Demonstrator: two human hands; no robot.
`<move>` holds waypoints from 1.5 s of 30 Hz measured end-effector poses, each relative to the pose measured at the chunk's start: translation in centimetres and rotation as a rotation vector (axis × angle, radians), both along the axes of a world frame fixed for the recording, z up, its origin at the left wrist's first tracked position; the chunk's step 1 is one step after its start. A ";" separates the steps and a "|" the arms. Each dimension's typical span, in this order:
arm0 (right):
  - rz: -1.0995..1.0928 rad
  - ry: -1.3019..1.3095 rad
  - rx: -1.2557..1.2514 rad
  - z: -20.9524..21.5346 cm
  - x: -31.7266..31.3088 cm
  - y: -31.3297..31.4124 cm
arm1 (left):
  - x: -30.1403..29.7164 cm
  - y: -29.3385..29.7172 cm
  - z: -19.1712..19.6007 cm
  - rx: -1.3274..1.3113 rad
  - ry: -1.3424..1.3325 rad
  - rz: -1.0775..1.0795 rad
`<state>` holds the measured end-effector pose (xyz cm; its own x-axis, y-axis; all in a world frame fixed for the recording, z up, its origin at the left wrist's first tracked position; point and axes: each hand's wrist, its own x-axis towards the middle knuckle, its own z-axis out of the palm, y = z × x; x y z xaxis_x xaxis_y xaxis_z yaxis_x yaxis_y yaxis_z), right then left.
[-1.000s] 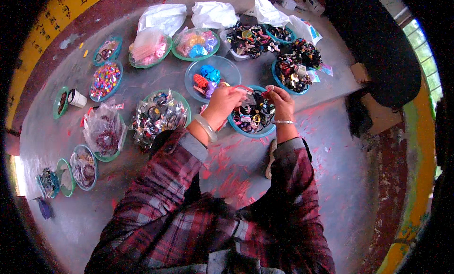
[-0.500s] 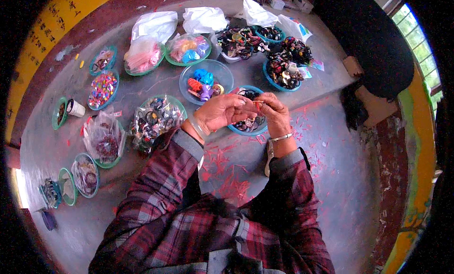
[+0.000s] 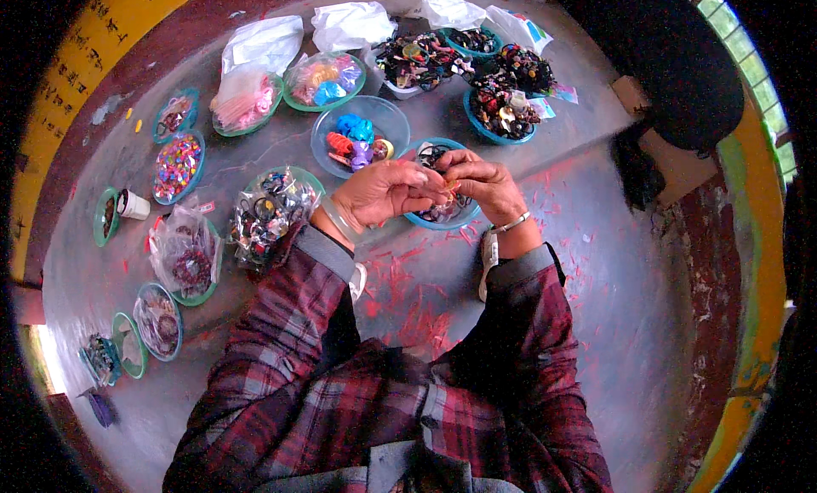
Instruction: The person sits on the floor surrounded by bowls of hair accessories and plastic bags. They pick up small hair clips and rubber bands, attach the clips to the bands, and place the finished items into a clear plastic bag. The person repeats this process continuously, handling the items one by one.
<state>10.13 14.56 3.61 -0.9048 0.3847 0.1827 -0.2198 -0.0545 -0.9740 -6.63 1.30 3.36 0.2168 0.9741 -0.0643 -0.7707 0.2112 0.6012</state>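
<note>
My left hand (image 3: pixel 379 189) and my right hand (image 3: pixel 487 187) meet at the fingertips in front of me. Pinched between them is a small orange-red band-like piece (image 3: pixel 452 187), too small to make out fully. Just beneath the hands stands a blue basin (image 3: pixel 442 224) of dark hair ties, partly hidden by my fingers. Beyond the left hand, a clear bluish basin (image 3: pixel 328 129) holds coiled bundles in blue, orange-red and purple.
Bagged dark hair ties (image 3: pixel 271 216) fill a green basin at left. Farther back are basins of pink pieces (image 3: pixel 244 103), coloured beads (image 3: pixel 179 165) and black hair bands (image 3: pixel 502 114), with white plastic bags (image 3: pixel 353 25) behind. Red scraps (image 3: pixel 408 302) litter the floor near my shoes.
My right hand's fingers have come closer to the left fingertips around the small piece. The whole scene has shifted slightly up and left with the head.
</note>
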 end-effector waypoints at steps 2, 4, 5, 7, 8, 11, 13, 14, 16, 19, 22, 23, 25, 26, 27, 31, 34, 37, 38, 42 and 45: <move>-0.014 -0.065 -0.057 -0.4 0.0 0.0 | -0.1 0.2 -0.2 -0.007 0.022 0.032; -0.041 -0.129 -0.157 -0.3 0.0 -0.2 | -0.1 0.2 -0.2 0.016 0.063 0.078; -0.062 -0.162 -0.228 0.0 0.0 -0.7 | -0.2 0.1 -0.1 0.026 0.068 0.106; -0.077 -0.190 -0.322 0.2 -0.1 -0.9 | -0.3 0.2 -0.1 0.049 0.074 0.159; -0.072 -0.186 -0.345 0.1 -0.2 -0.8 | -0.3 0.3 -0.1 0.049 0.094 0.188; -0.075 -0.193 -0.321 0.1 -0.1 -0.9 | -0.2 0.3 0.3 0.044 0.177 0.257; -0.055 -0.215 -0.281 -1.3 -0.1 -0.2 | -0.1 0.2 0.6 0.038 0.257 0.267; -0.091 -0.216 -0.292 -1.6 -0.2 -0.3 | -0.1 0.2 0.4 0.031 0.268 0.252; -0.181 -0.250 -0.299 -1.5 -0.3 -0.4 | -0.1 0.4 0.0 0.016 0.291 0.222; -0.243 -0.282 -0.301 -1.5 -0.3 -0.1 | -0.1 0.4 -0.1 0.019 0.331 0.222; -0.268 -0.266 -0.343 -1.1 -0.1 0.1 | -0.1 0.4 -0.2 -0.022 0.305 0.307; -0.273 -0.254 -0.366 -0.8 -0.1 0.1 | -0.2 0.4 -0.3 -0.095 0.372 0.329; -0.309 -0.258 -0.361 -0.4 0.0 0.0 | -0.2 0.6 -0.7 -0.243 0.502 0.371; -0.327 -0.261 -0.358 -0.2 0.1 0.0 | -0.1 0.6 -1.0 -0.245 0.567 0.368; -0.352 -0.270 -0.349 0.0 0.2 0.0 | -0.1 0.7 -1.3 -0.247 0.631 0.365; -0.488 -0.293 -0.165 1.3 -0.5 -1.8 | -0.9 1.4 -5.1 -0.188 1.240 0.317; -0.543 -0.174 0.280 1.1 -0.7 -3.0 | 0.7 1.5 -3.2 -0.146 1.365 0.335; -0.536 -0.150 0.655 0.8 -1.2 -3.9 | 0.4 1.8 -5.1 -0.083 1.390 0.359; -0.522 -0.193 0.718 1.2 -1.3 -4.2 | 0.4 1.8 -5.1 -0.083 1.393 0.345; -0.543 -0.279 0.903 0.4 -1.3 -4.0 | 0.6 1.9 -4.9 -0.005 1.456 0.342; -0.542 -0.319 0.977 0.2 -1.2 -3.9 | 0.8 1.7 -3.9 -0.007 1.511 0.293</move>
